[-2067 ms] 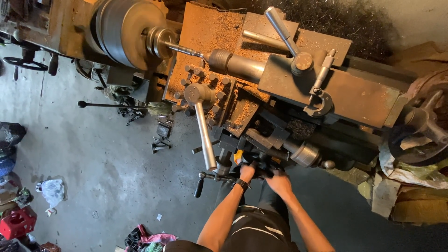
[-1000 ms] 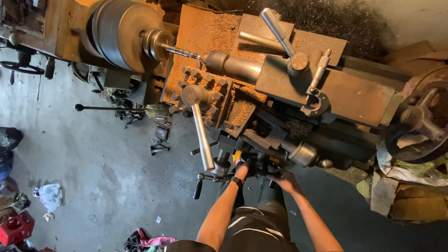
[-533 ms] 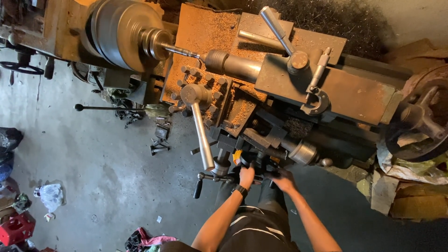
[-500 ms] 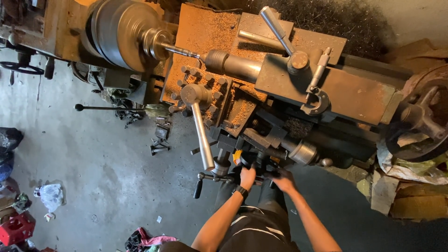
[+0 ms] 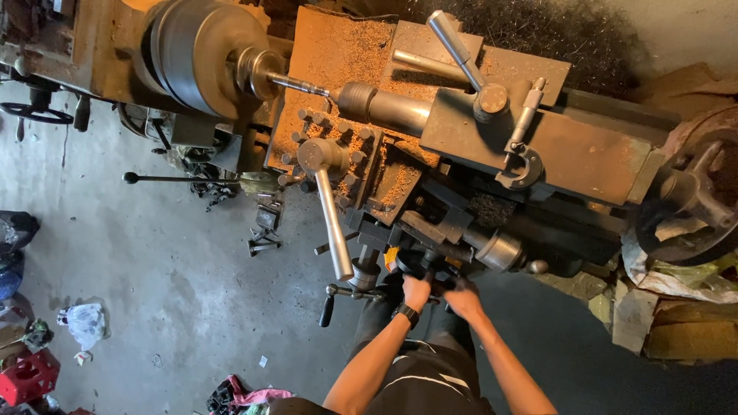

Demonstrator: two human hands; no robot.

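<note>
Below the lathe carriage, near the bottom middle of the head view, both hands sit on a small dark handwheel (image 5: 430,267) at the front of the machine. The left hand (image 5: 416,292) has its fingers curled over the wheel's near rim, with a dark watch at the wrist. The right hand (image 5: 464,298) grips the wheel's right side, fingers wrapped round it; the fingertips of both hands are hidden behind the wheel, so how tightly they close cannot be told. The wheel itself is mostly covered by the hands and lies in shadow, and its spokes cannot be made out.

Just left of the hands a long grey lever (image 5: 334,227) slopes down from the tool post (image 5: 324,156), which carries a ring of bolts. A thin drill bit (image 5: 298,83) runs between the chuck (image 5: 196,55) and the tailstock (image 5: 530,138); rust-coloured chips litter the carriage top. A micrometer (image 5: 522,157) rests on the tailstock. At the right edge a large wheel (image 5: 692,200) is cut off by the frame. On the concrete floor (image 5: 169,292) lie small tools too blurred to identify, and a red crate (image 5: 27,376) is partly cropped at the lower left.
</note>
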